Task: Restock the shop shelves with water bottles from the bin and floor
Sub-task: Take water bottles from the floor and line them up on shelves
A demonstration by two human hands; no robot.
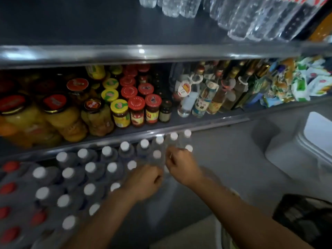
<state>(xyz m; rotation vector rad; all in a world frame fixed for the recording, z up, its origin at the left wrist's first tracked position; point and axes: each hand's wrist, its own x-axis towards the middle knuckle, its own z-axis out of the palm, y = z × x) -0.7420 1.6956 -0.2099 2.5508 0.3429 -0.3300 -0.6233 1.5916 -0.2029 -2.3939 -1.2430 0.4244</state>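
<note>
Water bottles, white-capped, upright in tight rows on the lowest level, under the rail of the jar shelf; caps up and shoulders touching, probably to fit as many as possible and keep the front row from tipping. Right end of the block not squared off yet, so likely the spot being filled. Left hand low at that end, fingers curled inward beside a clear bottle body; right hand just beyond it, fingertips bent down among the last caps, as if settling or nudging a bottle into line. Too smeared by motion to say whether either hand actually grips a bottle or only touches one: cannot tell. Red-capped bottles massed to the left, kept apart from the white-capped ones, presumably sorted by brand. Above, lidded jars, then tall glass bottles, then packets at the far right. On the top level, more clear bottles, seen from below and cut off by the upper edge. Surface under the water bottles hidden by the bottles themselves; hard to tell where shelf ends and grey floor begins. Dark crate-like thing at lower right, possibly the bin, cropped and too dim to see inside. Pale box at the right edge, also cut off.
</note>
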